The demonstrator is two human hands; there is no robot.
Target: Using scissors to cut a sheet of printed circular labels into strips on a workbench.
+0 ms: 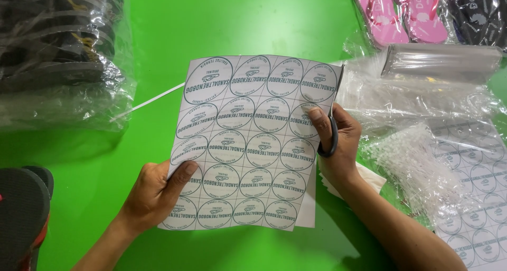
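Observation:
A white sheet printed with rows of oval labels [248, 144] is held above the green table [237, 22]. My left hand [156, 194] pinches its lower left edge, thumb on top. My right hand [338, 139] grips black-handled scissors [334, 118] at the sheet's right edge, blades pointing up along that edge toward the top corner. A thin white paper strip [148, 102] lies on the table to the left of the sheet.
Bagged dark sandals [58, 44] are stacked at the far left; a dark sandal [21, 213] lies at lower left. Pink sandals [401, 9] are at the top right. Clear plastic bags [422, 107], a bundle of plastic tag pins [417, 165] and more label sheets [475, 197] fill the right side.

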